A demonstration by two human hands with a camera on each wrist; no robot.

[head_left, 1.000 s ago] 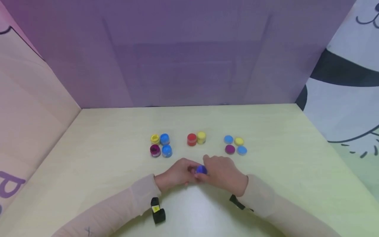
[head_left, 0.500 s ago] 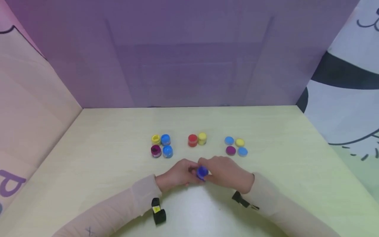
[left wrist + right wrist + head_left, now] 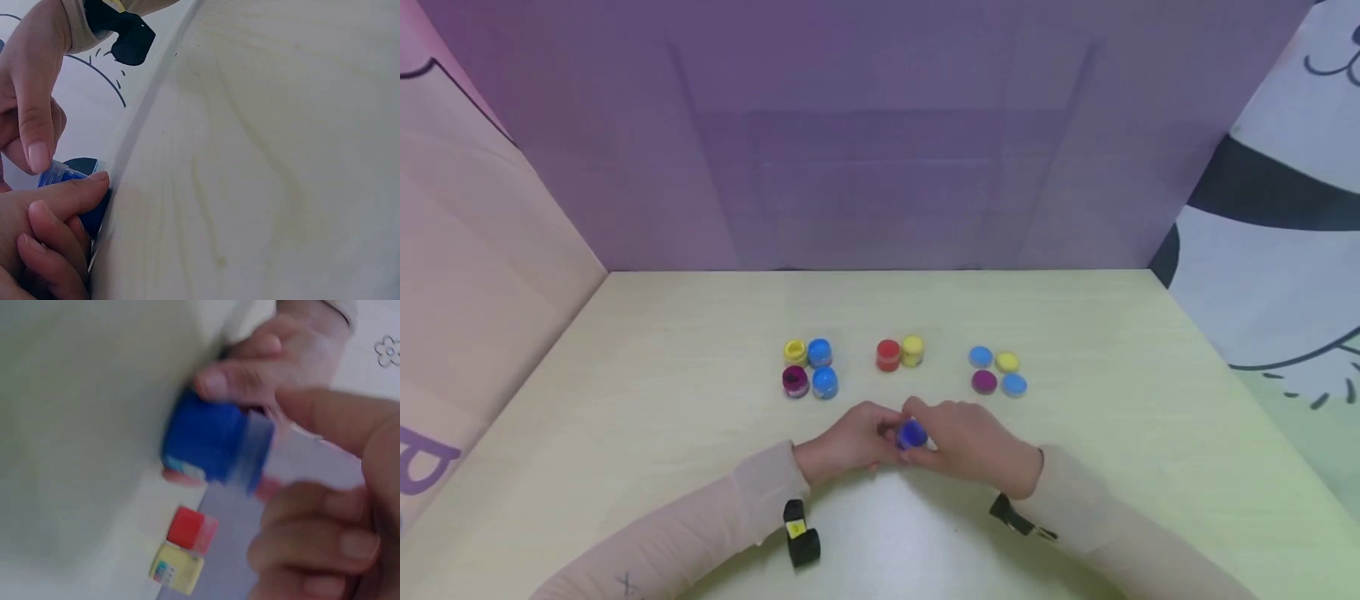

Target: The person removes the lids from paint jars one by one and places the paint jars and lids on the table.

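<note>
A small blue paint jar is between my two hands, just above the table. My left hand grips its blue body, thumb on one side and fingers on the other. The fingers of my right hand curl around the jar's top. In the right wrist view the blue jar is tilted and blurred, with a translucent band at the top end. The left wrist view shows my right hand's fingertip at that ridged top. Whether the top is loose, I cannot tell.
Beyond my hands stand a red jar and a pale yellow jar. Left of them are several jars, among them a yellow one and a purple one. Several loose lids lie right, including a purple lid. A purple wall closes the back.
My right hand has shifted slightly right and turned around the jar's top, so more of the blue top shows. My left hand keeps its hold in nearly the same place.
</note>
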